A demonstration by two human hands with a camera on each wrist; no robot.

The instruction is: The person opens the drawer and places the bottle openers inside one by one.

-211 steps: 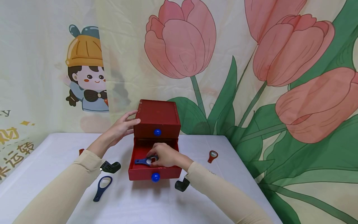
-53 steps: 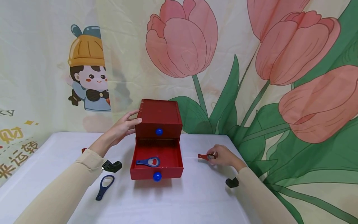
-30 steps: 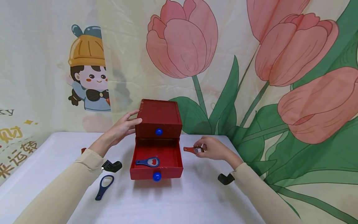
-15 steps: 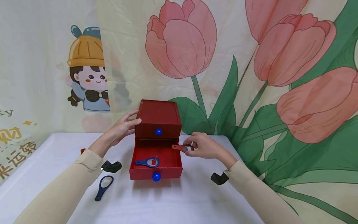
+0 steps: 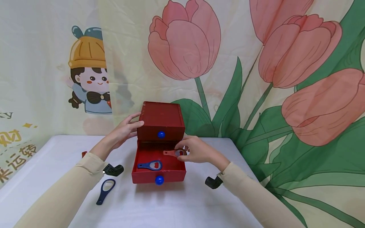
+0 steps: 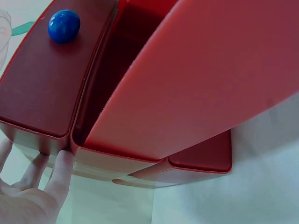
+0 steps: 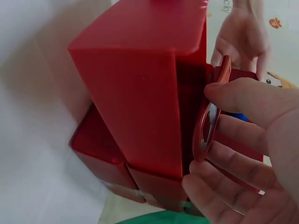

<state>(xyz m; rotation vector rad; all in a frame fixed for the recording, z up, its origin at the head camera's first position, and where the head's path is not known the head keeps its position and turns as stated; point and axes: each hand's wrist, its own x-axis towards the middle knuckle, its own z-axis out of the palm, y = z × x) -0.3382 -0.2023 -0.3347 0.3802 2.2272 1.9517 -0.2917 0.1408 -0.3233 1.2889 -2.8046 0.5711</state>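
My right hand (image 5: 198, 150) pinches a red bottle opener (image 5: 169, 153) by its ring end, above the pulled-out drawer (image 5: 142, 177) of a dark red cabinet (image 5: 161, 115). In the right wrist view, thumb and fingers hold the red opener (image 7: 202, 130) on edge beside the drawer's side wall. A blue bottle opener (image 5: 145, 165) lies inside the drawer near its front, handle pointing left. My left hand (image 5: 124, 129) rests with extended fingers on the cabinet's left side; the left wrist view shows its fingertips (image 6: 63, 161) against the side of the upper drawer section.
Another dark blue opener (image 5: 105, 191) lies on the white table (image 5: 182, 205), left of the cabinet. Behind my left forearm a small red piece (image 5: 84, 154) peeks out, mostly hidden. Blue knobs (image 5: 159, 180) stick out from the drawer fronts. A printed curtain (image 5: 128, 63) hangs behind the table.
Earlier the right hand left the blue opener in the drawer, then took the red one from the table at right. It has carried it left, over the drawer. The left hand stays put.
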